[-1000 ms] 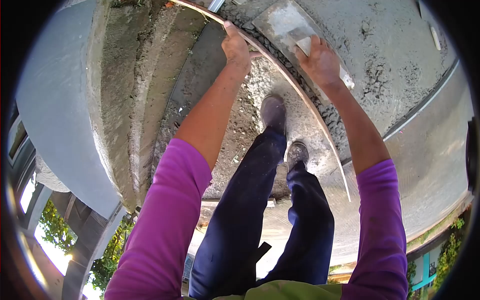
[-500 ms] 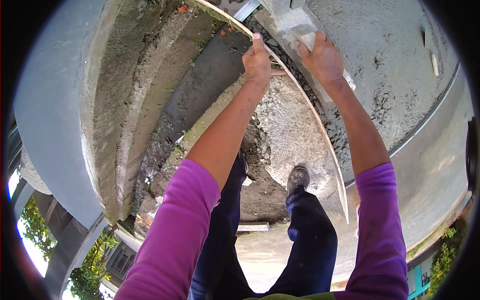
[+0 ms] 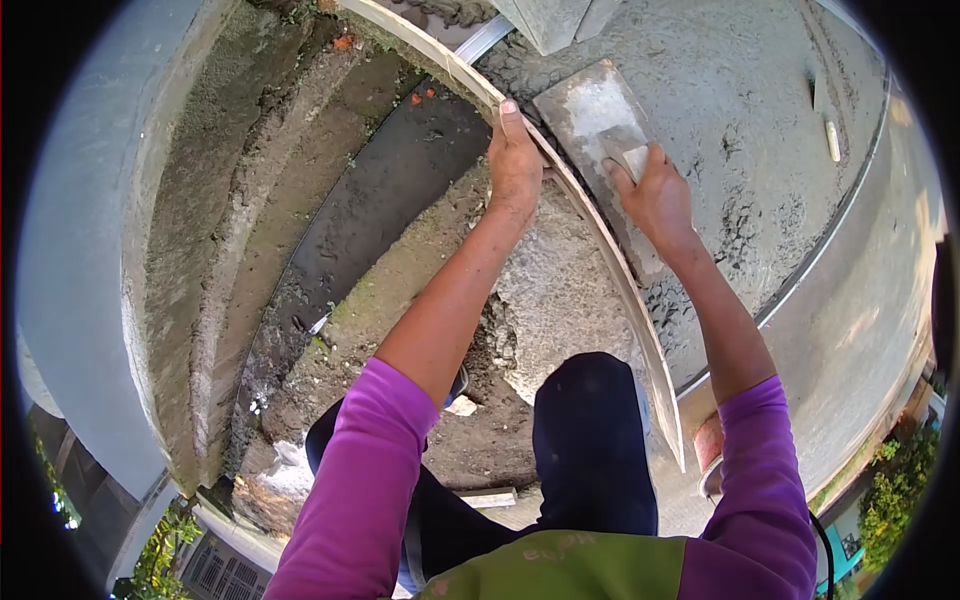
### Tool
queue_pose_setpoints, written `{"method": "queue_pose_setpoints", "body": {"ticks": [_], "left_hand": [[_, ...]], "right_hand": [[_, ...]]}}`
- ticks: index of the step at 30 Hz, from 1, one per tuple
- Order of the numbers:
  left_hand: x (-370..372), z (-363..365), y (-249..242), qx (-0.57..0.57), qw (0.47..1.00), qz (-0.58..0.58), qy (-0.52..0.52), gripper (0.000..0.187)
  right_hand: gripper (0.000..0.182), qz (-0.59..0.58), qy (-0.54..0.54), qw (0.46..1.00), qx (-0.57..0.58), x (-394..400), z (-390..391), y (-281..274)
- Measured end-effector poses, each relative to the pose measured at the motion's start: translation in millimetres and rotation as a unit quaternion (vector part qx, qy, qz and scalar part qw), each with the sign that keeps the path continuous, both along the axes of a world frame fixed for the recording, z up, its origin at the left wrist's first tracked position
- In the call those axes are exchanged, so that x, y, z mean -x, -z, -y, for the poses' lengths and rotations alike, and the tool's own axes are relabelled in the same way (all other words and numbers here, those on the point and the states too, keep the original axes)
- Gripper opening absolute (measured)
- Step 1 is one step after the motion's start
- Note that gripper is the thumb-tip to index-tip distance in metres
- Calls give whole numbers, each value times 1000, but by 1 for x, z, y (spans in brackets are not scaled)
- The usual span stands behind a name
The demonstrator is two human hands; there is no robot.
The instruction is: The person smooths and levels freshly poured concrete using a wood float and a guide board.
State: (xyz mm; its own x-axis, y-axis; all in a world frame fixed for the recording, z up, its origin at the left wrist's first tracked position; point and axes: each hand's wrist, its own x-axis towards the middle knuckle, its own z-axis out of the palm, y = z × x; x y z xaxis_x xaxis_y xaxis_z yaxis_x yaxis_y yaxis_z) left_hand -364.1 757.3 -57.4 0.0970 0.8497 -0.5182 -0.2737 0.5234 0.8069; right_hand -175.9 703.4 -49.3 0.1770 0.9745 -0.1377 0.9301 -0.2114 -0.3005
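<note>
Along the wet cement (image 3: 740, 130), head view: right hand (image 3: 660, 195) closed around the handle of a plastering float (image 3: 590, 110), blade flat on the grey surface. Left hand (image 3: 515, 160) grips the thin curved form board (image 3: 610, 270) edging the slab. Broken concrete (image 3: 560, 300) and soil lie beside it; 1 knee (image 3: 590, 430) blocks the ground below.

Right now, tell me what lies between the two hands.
In the head view, the thin wooden form board runs between the left hand, which grips it, and the right hand on the trowel.
</note>
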Motion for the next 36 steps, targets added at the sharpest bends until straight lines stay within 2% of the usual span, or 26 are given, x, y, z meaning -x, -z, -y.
{"method": "queue_pose_setpoints", "body": {"ticks": [2, 6, 9, 12, 13, 14, 15, 16, 19, 22, 26, 29, 30, 31, 32, 35, 36], "left_hand": [[-5, 6, 2, -4, 1000, 1, 19, 84], [-11, 9, 9, 32, 999, -43, -3, 90], [-37, 28, -2, 76, 994, -6, -79, 91], [-44, 33, 30, 20, 985, 143, -96, 87], [-46, 34, 22, 24, 983, 155, -94, 83], [-49, 28, 38, 18, 981, 164, -104, 83], [-51, 25, 57, 16, 978, 173, -117, 82], [-59, 26, 53, 17, 974, 176, -144, 84], [-61, 27, 42, -27, 955, 277, -102, 85], [-65, 32, 28, 10, 961, 252, -115, 81], [-63, 35, 25, 17, 960, 254, -118, 80], [-62, 37, 27, 17, 966, 228, -119, 83], [-58, 41, 23, 31, 968, 224, -107, 84], [-61, 36, 13, 35, 970, 221, -90, 84], [-67, 35, 5, 10, 968, 223, -115, 89], [-78, 35, 14, 56, 978, -57, -194, 98], [-77, 39, 10, 36, 983, -28, -179, 107]], "right_hand": [[58, 4, 18, 999, 34, 1, -15, -7], [58, -12, 25, 999, 24, -6, -37, -5], [55, -36, 10, 999, 21, -11, -32, -11], [54, -41, -6, 999, 27, -20, -1, -5], [54, -33, -8, 999, 22, -24, 24, 1], [54, -25, -15, 999, 20, -25, 36, 4], [53, -37, -10, 999, 26, -21, 32, 2], [53, -47, -1, 998, 33, -18, 26, -1], [52, -65, 1, 997, 28, -6, -8, -12], [51, -64, -48, 997, 17, -9, -10, -13], [48, -29, -17, 994, 104, -24, 41, -9], [48, -65, -27, 997, 45, -14, 0, -18], [47, -81, -26, 995, 60, -10, -14, -32], [47, -70, -27, 996, 37, -16, -16, -28], [47, -59, -28, 998, 10, -19, -20, -20], [50, -39, -44, 998, 8, -23, 20, -3], [51, -19, -39, 999, 0, -27, 34, 9]]}}
